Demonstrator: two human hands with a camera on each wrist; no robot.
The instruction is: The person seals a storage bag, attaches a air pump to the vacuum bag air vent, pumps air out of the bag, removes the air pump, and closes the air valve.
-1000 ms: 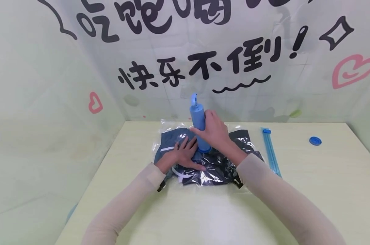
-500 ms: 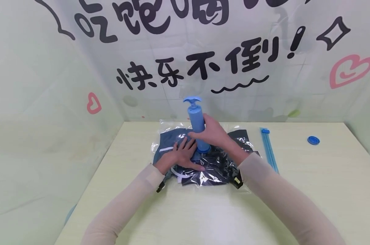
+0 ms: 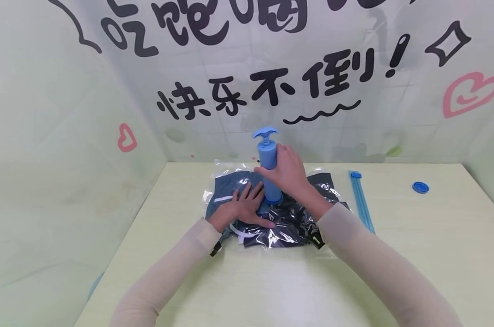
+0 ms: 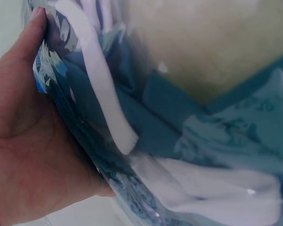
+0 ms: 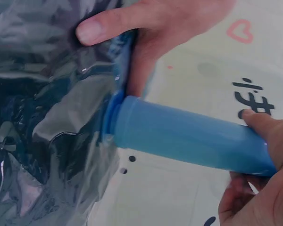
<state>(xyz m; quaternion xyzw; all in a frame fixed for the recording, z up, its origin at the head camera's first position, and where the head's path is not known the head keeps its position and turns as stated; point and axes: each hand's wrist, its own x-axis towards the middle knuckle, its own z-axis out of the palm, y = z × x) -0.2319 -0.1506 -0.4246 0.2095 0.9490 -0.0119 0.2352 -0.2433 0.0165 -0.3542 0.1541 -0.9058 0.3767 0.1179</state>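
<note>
A clear plastic vacuum bag (image 3: 277, 236) with dark and blue-grey folded clothes inside lies on the table. My left hand (image 3: 244, 210) rests on its left part, fingers spread. A blue hand pump (image 3: 268, 156) stands nearly upright, its lower end at the blue valve ring (image 5: 112, 117) on the bag. My right hand (image 3: 289, 170) grips the pump's barrel, thumb on one side and fingers round the other. The T-shaped handle (image 3: 265, 132) sticks up with no hand on it. White straps (image 4: 101, 84) show through the plastic in the left wrist view.
On the table (image 3: 263, 290), right of the bag, lies a blue strip with a slider (image 3: 361, 200), partly behind the right sleeve. A round blue cap (image 3: 420, 187) lies farther right. A printed sheet (image 3: 230, 141) hangs behind the table.
The pump's handle has turned from edge-on to broadside. The pump and right hand shifted slightly left, then back right. The left hand stays in place on the bag.
</note>
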